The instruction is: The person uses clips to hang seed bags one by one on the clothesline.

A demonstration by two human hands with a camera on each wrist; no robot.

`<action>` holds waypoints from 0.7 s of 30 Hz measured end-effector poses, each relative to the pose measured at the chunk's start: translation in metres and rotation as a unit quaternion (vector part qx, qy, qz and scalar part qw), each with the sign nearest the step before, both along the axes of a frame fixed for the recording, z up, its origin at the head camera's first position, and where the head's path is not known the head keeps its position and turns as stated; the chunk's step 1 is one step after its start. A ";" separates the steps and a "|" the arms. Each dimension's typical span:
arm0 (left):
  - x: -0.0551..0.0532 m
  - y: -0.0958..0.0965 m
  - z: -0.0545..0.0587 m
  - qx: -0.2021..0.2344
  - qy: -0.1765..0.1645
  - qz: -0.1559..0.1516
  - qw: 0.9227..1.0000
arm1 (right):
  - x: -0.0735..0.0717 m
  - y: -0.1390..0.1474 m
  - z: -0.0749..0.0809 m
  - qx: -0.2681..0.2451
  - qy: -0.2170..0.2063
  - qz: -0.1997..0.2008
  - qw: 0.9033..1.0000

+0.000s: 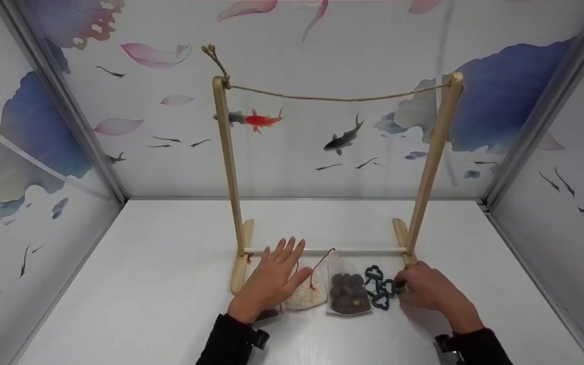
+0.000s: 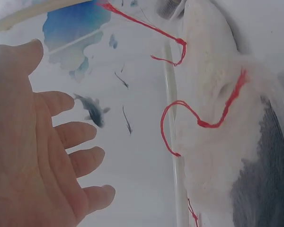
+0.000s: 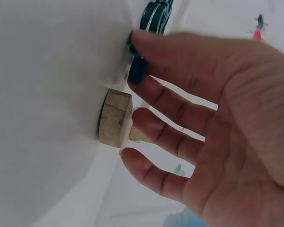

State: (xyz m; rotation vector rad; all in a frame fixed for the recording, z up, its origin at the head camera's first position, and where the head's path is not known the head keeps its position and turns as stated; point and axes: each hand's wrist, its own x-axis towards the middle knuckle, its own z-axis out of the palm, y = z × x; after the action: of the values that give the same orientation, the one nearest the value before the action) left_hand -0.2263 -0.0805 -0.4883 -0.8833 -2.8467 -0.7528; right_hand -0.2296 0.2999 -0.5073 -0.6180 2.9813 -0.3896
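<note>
My left hand is held flat with its fingers spread, over the left side of a small sheer bag of pale grains. The left wrist view shows its palm apart from the bags and their red strings. Beside the grains lies a sheer bag of dark round pieces. To its right is a cluster of dark green plastic clips. My right hand pinches one green clip between thumb and index finger, at the cluster's right end. Its other fingers are loosely bent near the wooden foot.
A wooden frame stands behind the bags, with two posts, a sagging twine across their tops and a white rod low between them. A dark item lies partly hidden beside the left wrist. Printed panels enclose the white table.
</note>
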 end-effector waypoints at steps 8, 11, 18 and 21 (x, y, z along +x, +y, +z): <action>0.005 0.020 0.010 0.006 -0.014 -0.027 1.000 | 0.007 -0.006 0.031 -0.057 0.016 0.009 0.998; 0.005 0.029 0.018 0.011 -0.001 -0.044 0.999 | 0.010 -0.018 0.047 -0.073 0.024 0.029 0.997; 0.009 0.047 0.033 0.051 0.029 -0.070 0.996 | 0.015 -0.050 0.072 -0.120 0.094 0.064 0.986; 0.014 0.050 0.032 0.066 0.032 -0.068 0.995 | 0.018 -0.061 0.076 -0.132 0.114 0.078 0.982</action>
State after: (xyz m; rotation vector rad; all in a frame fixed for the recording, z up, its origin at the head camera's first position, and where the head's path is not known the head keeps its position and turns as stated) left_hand -0.2126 -0.0301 -0.4563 -1.0700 -2.6661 -0.8985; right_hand -0.2113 0.2392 -0.4316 -0.9776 3.0870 -0.7566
